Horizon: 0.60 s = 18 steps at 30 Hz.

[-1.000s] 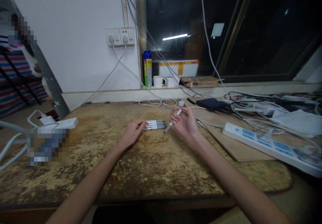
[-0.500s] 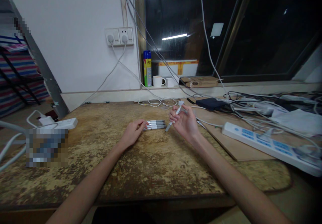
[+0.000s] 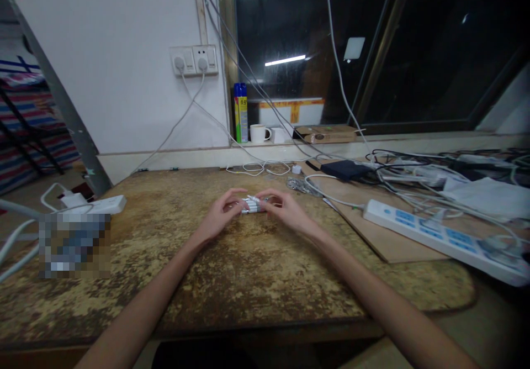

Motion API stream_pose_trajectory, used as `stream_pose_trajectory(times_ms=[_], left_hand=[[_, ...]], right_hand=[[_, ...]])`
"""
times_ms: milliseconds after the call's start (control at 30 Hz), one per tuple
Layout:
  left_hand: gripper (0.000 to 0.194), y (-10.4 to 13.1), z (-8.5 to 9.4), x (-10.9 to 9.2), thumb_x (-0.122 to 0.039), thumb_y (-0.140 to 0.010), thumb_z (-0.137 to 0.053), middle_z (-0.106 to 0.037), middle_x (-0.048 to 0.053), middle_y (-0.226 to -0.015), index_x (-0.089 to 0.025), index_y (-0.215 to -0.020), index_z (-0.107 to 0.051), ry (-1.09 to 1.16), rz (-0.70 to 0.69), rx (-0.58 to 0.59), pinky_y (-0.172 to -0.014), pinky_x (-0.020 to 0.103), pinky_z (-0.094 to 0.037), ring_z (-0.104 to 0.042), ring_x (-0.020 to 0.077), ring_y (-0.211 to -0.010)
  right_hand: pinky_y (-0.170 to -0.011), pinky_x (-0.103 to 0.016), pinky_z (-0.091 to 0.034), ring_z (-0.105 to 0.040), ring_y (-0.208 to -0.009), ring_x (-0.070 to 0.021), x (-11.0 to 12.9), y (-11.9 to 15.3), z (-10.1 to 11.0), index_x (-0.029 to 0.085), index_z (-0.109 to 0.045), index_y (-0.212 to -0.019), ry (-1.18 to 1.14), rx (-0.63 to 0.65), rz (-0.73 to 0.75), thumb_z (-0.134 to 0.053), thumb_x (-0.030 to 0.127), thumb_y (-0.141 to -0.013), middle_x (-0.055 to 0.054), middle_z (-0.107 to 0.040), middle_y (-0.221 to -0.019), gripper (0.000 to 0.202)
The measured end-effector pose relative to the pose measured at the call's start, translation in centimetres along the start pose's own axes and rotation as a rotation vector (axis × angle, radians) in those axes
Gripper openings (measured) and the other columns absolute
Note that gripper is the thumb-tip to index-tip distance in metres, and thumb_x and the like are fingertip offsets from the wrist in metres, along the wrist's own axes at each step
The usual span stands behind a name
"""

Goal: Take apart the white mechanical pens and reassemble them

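The left hand's thumb and fingers are bent in around the left end of a small row of slim white-and-grey plastic pens [image 3: 252, 205], with only a narrow space between the tips. The left hand [image 3: 223, 213] rests at the tabletop beside them. The right hand [image 3: 286, 210] has its thumb and fingers bent likewise around the right end; how firmly either hand presses cannot be told. The pens lie side by side on the worn, patchy yellow-brown wooden table [image 3: 248, 280], their ends partly covered by fingers.

Half a second ago the right hand was raised, palm turned up, holding one pen at a slant apart from the row; now it is lowered against the row, palm down, and no pen stands apart. The left hand has stayed at its end, its fingers now more arched.

Beyond the right hand, a crumpled clear plastic wrapper [image 3: 304, 185], earlier mostly hidden by that hand, shows on the table. Further right, a long white power strip with blue sockets [image 3: 439, 236] lies partly across a flat brown board [image 3: 383, 242].
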State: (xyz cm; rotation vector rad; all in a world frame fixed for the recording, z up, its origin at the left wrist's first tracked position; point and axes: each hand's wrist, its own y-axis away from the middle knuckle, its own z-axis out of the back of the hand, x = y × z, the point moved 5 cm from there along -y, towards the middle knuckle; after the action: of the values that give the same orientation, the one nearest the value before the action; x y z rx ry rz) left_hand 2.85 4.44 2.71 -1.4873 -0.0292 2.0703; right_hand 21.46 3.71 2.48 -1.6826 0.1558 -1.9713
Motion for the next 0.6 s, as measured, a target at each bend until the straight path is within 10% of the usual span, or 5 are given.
stream_pose_trajectory(times_ms=[600], left_hand=[[0.041,-0.7,2.7,3.9,-0.056,-0.087,-0.06,-0.078,0.008,-0.088,-0.017,-0.097,-0.061,-0.013,0.158,-0.139,-0.059,0.024,-0.041,-0.06,0.0136,-0.064]], right_hand=[[-0.053,-0.025,-0.034,-0.049,-0.053,-0.0127,-5.1,-0.5,2.4,0.017,-0.068,-0.087,0.077,-0.053,-0.175,-0.058,0.043,-0.087,0.001,-0.06,-0.063,0.027]])
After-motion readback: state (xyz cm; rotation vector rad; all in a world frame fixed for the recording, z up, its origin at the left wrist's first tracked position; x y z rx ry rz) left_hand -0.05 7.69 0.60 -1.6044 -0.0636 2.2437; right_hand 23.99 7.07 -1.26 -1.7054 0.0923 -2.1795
